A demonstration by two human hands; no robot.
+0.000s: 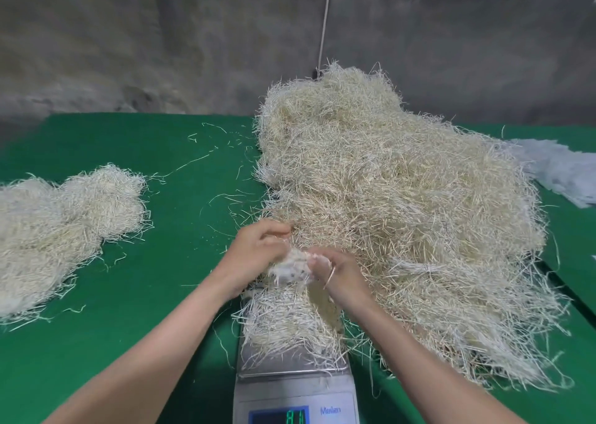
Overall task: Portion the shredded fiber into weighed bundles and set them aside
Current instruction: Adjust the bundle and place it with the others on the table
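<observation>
A large heap of pale shredded fiber [387,191] covers the middle and right of the green table [167,294]. A white digital scale [295,398] stands at the near edge, and a smaller bunch of fiber [290,323] lies on its metal pan. Above that pan, my left hand [254,256] and my right hand [338,272] both grip one small blurred tuft of fiber [292,265] between them, at the front edge of the big heap. The scale's display glows green; its digits are partly cut off.
Set-aside fiber bundles [58,227] lie in a pile at the table's left. Loose strands are scattered over the green surface between the piles. Pale bags or sheets [561,172] lie at the far right. A grey wall and a hanging white cord [325,20] stand behind.
</observation>
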